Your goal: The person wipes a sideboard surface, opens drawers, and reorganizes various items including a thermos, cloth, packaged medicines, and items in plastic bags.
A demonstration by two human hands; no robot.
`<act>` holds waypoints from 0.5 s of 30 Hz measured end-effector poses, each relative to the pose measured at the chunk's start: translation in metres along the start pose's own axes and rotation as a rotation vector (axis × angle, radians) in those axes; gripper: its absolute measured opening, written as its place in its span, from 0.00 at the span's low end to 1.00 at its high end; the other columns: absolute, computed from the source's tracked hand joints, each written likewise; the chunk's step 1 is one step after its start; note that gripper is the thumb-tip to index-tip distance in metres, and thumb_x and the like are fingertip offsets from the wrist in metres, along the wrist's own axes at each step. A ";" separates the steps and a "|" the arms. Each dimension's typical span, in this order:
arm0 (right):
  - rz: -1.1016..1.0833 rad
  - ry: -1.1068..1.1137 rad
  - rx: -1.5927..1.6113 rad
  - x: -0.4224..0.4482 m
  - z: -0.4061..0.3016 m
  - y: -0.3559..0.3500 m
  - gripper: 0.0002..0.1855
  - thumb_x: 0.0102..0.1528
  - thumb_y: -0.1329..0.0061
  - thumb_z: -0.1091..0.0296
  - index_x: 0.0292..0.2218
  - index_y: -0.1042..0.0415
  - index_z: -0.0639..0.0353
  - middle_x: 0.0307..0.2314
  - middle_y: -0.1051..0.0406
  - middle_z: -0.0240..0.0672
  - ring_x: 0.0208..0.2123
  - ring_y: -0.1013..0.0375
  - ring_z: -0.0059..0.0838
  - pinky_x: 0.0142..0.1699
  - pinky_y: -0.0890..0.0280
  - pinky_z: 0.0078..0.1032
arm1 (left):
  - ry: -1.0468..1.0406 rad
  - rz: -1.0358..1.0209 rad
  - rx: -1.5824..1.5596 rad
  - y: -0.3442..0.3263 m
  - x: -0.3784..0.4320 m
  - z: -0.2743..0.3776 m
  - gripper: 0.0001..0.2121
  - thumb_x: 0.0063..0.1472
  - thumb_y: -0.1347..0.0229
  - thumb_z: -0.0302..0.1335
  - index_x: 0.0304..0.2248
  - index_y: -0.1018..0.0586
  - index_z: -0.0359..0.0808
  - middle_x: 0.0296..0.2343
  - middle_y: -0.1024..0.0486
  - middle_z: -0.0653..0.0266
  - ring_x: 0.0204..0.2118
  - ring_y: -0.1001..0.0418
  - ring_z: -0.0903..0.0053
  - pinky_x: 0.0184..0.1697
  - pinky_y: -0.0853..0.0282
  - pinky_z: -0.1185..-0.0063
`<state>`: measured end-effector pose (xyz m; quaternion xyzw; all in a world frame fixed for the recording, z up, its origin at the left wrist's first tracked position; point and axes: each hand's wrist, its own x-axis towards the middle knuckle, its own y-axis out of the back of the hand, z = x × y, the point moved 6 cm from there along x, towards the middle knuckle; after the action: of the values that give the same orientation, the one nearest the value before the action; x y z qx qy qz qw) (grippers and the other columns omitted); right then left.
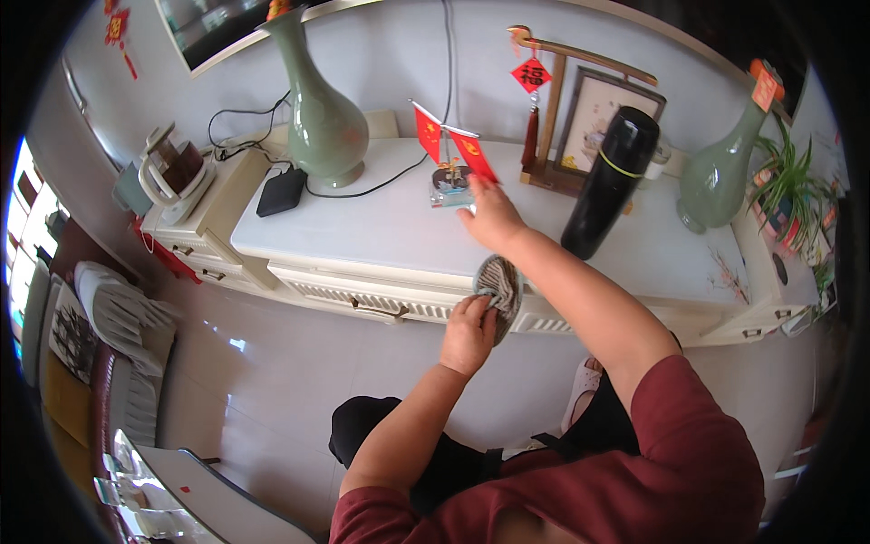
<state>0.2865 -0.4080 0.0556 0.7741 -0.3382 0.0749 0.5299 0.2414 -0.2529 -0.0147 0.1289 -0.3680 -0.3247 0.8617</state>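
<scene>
In front of the cabinet's drawers, my left hand (469, 333) grips a striped grey-brown cloth item (501, 289), perhaps a folded cloth. Over the white cabinet top (380, 224), my right hand (495, 214) reaches to a desk ornament (452, 187) with a clear base and two small red flags (474, 155). Its fingertips are at the lower edge of the right flag and beside the base; whether they grip anything is unclear. Right of this hand stands a tall black vacuum flask (608, 183) with a yellow-green band.
A green ceramic vase (326, 129) and a black box (282, 192) with cables stand at the left. A wooden stand (544, 170), a framed picture (601, 122) and another green vase (722, 170) are at the right. A glass kettle (166, 166) sits on the left side cabinet.
</scene>
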 end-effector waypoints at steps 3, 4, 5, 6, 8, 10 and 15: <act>-0.045 -0.234 -0.130 0.027 0.027 -0.014 0.35 0.44 0.51 0.61 0.49 0.49 0.68 0.43 0.40 0.47 0.45 0.39 0.41 0.51 0.45 0.29 | -0.029 -0.046 -0.032 0.001 0.002 0.003 0.10 0.49 0.49 0.22 0.33 0.29 0.29 0.31 0.30 0.51 0.35 0.33 0.57 0.39 0.37 0.71; -0.036 -0.297 -0.046 0.032 0.033 -0.018 0.30 0.44 0.50 0.61 0.47 0.44 0.64 0.41 0.37 0.45 0.44 0.37 0.39 0.49 0.43 0.28 | -0.023 -0.035 -0.041 0.003 0.002 0.002 0.10 0.49 0.49 0.22 0.33 0.29 0.29 0.31 0.30 0.51 0.35 0.33 0.57 0.39 0.37 0.71; -0.044 -0.289 -0.056 0.038 0.033 -0.020 0.30 0.44 0.50 0.61 0.47 0.44 0.64 0.41 0.37 0.45 0.44 0.37 0.39 0.49 0.43 0.28 | -0.026 -0.049 -0.054 0.004 0.002 0.003 0.10 0.49 0.49 0.22 0.33 0.29 0.30 0.31 0.30 0.51 0.35 0.33 0.57 0.39 0.37 0.71; -0.080 -0.295 0.058 0.044 0.035 -0.025 0.28 0.44 0.50 0.61 0.45 0.41 0.61 0.39 0.36 0.44 0.42 0.36 0.38 0.47 0.41 0.28 | -0.030 -0.064 -0.067 0.005 0.002 0.004 0.10 0.49 0.49 0.22 0.33 0.29 0.30 0.31 0.30 0.52 0.35 0.33 0.58 0.39 0.37 0.70; -0.088 -0.289 0.172 0.055 0.043 -0.031 0.21 0.44 0.49 0.61 0.40 0.36 0.58 0.34 0.32 0.42 0.39 0.33 0.37 0.43 0.39 0.27 | -0.038 -0.063 -0.095 0.008 0.004 0.008 0.10 0.50 0.50 0.23 0.33 0.29 0.30 0.31 0.30 0.52 0.35 0.33 0.58 0.39 0.37 0.70; -0.113 -0.290 0.155 0.070 0.061 -0.042 0.21 0.44 0.49 0.62 0.40 0.36 0.58 0.34 0.32 0.42 0.39 0.33 0.37 0.43 0.39 0.27 | -0.074 -0.080 -0.109 0.008 0.008 0.016 0.09 0.50 0.50 0.23 0.33 0.29 0.31 0.31 0.30 0.52 0.35 0.34 0.58 0.39 0.37 0.70; -0.146 -0.239 0.180 0.100 0.051 -0.061 0.21 0.46 0.49 0.65 0.41 0.37 0.61 0.26 0.32 0.35 0.27 0.33 0.23 0.33 0.38 0.21 | -0.096 -0.127 -0.103 0.009 0.012 0.019 0.10 0.50 0.49 0.23 0.34 0.29 0.32 0.33 0.31 0.53 0.36 0.34 0.59 0.40 0.36 0.71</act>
<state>0.3866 -0.4838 0.0343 0.8443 -0.3334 -0.0265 0.4186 0.2380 -0.2533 0.0098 0.0917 -0.3827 -0.4029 0.8264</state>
